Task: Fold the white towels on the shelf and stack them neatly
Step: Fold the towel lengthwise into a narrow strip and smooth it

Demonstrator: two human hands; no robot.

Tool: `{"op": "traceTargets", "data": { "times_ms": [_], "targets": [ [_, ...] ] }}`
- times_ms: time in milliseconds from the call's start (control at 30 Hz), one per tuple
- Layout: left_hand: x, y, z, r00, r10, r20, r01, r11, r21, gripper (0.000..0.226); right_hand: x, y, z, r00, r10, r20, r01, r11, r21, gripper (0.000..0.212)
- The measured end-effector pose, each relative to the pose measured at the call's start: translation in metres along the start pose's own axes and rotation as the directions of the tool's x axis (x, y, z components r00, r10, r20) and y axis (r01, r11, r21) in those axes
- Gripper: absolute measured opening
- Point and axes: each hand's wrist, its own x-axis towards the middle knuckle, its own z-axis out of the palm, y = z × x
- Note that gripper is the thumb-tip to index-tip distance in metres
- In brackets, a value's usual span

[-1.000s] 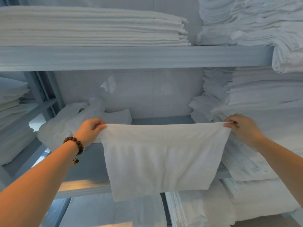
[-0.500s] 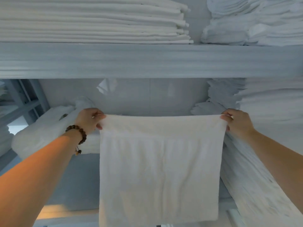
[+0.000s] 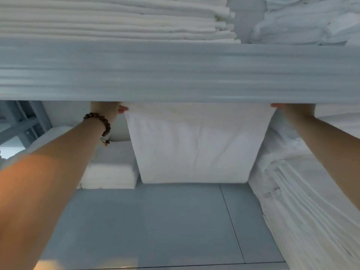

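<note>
In the head view, a white towel [image 3: 196, 145] hangs at the centre of the frame. It is held up by its two top corners so that its own weight pulls it flat and square, which I take to be the point of this hold: a smooth, even sheet before a fold is made. Its lower edge hangs just above the grey shelf [image 3: 155, 221], or touches it far back; I cannot tell which.

The left hand [image 3: 106, 110] is at the towel's 10 o'clock corner and the right hand [image 3: 280, 107] at its 2 o'clock corner. Both are largely hidden behind the front edge of the upper board [image 3: 175, 71]. One fingertip of each shows against the cloth, and the taut top hem runs straight between them, so I judge that each hand pinches its corner, though the curl of the fingers is out of sight.

Both forearms reach up and forward, spread well apart and nearly straight. A bead bracelet [image 3: 99, 121] sits on the left wrist.

A small folded stack [image 3: 111, 176] lies at 9 o'clock, just beside the hanging towel and probably the place for it. A tall pile of linen [image 3: 302, 191] slopes away at 4 o'clock. Above the board, flat folded towels [image 3: 116, 20] fill 11 o'clock and a looser heap [image 3: 302, 22] sits at 1 o'clock.
</note>
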Motion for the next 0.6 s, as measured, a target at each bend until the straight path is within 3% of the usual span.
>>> {"op": "traceTargets", "data": {
  "times_ms": [67, 133, 233, 333, 433, 600],
  "targets": [
    [-0.015, -0.006, 0.003, 0.985, 0.120, -0.123, -0.137, 0.980, -0.146, 0.009, -0.016, 0.012, -0.002, 0.989, -0.116, -0.092, 0.128, 0.984, 0.127, 0.012],
    [-0.036, -0.023, 0.005, 0.967, 0.210, -0.146, -0.228, 0.967, -0.115, 0.014, -0.043, 0.034, -0.001, 0.978, -0.176, -0.109, 0.193, 0.965, 0.177, 0.019],
    [-0.070, -0.070, 0.006, 0.950, 0.307, -0.052, -0.301, 0.948, 0.101, 0.010, -0.092, 0.079, 0.002, 0.952, -0.300, -0.069, 0.292, 0.951, -0.104, 0.013],
    [-0.110, -0.126, 0.008, 0.891, 0.429, 0.152, -0.450, 0.780, 0.434, 0.009, -0.146, 0.134, 0.008, 0.942, -0.330, 0.058, 0.329, 0.880, -0.342, 0.007],
    [-0.155, -0.180, 0.011, 0.855, 0.411, 0.315, -0.518, 0.668, 0.534, 0.019, -0.204, 0.181, 0.016, 0.946, -0.262, 0.192, 0.323, 0.815, -0.482, 0.006],
    [-0.221, -0.253, 0.014, 0.826, 0.245, 0.507, -0.537, 0.616, 0.577, 0.021, -0.292, 0.233, 0.027, 0.929, -0.115, 0.351, 0.331, 0.681, -0.654, 0.011]
  ]
}}
